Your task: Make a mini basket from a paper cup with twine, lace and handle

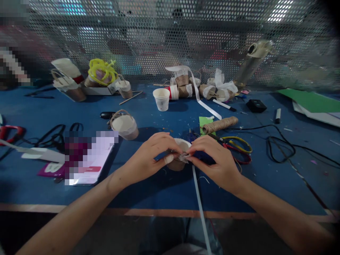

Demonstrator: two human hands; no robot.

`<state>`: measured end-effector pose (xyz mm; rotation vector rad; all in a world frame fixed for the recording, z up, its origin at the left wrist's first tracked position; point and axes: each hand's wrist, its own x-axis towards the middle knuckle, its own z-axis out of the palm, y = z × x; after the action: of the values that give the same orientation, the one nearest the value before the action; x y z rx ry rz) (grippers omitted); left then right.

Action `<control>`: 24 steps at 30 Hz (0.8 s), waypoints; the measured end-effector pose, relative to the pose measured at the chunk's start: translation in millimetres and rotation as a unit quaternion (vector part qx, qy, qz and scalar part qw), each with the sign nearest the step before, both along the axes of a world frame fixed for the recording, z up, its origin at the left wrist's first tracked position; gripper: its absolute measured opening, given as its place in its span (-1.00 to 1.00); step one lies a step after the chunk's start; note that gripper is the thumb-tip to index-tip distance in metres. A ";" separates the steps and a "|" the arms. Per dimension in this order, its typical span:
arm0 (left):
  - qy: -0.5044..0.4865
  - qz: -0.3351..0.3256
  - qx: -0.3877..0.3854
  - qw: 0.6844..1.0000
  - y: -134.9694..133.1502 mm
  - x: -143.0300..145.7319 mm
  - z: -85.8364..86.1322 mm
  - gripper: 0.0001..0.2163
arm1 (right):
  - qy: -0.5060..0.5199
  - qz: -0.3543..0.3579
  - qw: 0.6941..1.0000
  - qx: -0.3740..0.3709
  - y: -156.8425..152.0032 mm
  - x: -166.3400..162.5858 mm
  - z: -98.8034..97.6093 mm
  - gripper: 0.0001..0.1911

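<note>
While a brown-sided, white-rimmed paper cup (175, 165) is sitting between them over the blue tabletop (148, 193), the left hand (159, 150) and the right hand (216, 157) are pinching a thin, whitish strip (183, 158) at its near side.

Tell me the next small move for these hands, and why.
Probably press the pale material flat against the cup: the left fingers and right fingers meet around it at the cup's near side, where it looks bunched.

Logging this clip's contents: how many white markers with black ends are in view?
2: one white marker right of the curled ribbon, another right of the black box. Clutter may hide more.
</note>
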<state>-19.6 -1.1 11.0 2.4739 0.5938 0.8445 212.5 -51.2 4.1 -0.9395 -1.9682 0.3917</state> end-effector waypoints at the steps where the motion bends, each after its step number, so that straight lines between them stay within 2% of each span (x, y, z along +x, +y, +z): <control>1: -0.007 0.007 -0.011 1.000 -1.0 1.1 -0.5 -0.89 | -0.005 0.001 1.000 0.001 0.2 0.3 0.3 -0.89; 5: -0.035 0.033 -0.044 0.998 -4.7 5.1 -3.3 -0.86 | -0.009 0.002 1.000 -0.002 0.5 1.4 0.8 -0.91; 9: -0.053 0.019 -0.053 0.997 -5.9 8.4 -7.0 -0.84 | -0.015 -0.005 0.999 -0.040 -0.5 2.1 1.7 -0.78; 12: -0.047 0.025 -0.053 0.997 -5.6 10.0 -7.4 -0.81 | -0.049 -0.011 0.996 -0.069 -1.9 3.7 3.7 -0.85; 15: -0.054 0.018 -0.016 0.998 -4.6 8.4 -3.6 -0.78 | -0.071 -0.017 0.994 -0.079 -2.1 6.4 4.9 -0.92; 19: -0.043 0.043 0.020 0.998 -1.2 0.6 4.6 -0.79 | -0.045 -0.012 0.994 -0.096 -0.1 10.1 3.2 -0.91; 24: 0.013 0.061 0.139 0.988 3.6 -5.4 5.6 -0.83 | 0.018 -0.011 0.989 -0.148 0.9 12.9 0.9 -0.88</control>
<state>-25.0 2.5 16.6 2.7253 0.6827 1.0025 225.4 -50.3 5.1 -1.1304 -1.8968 0.6976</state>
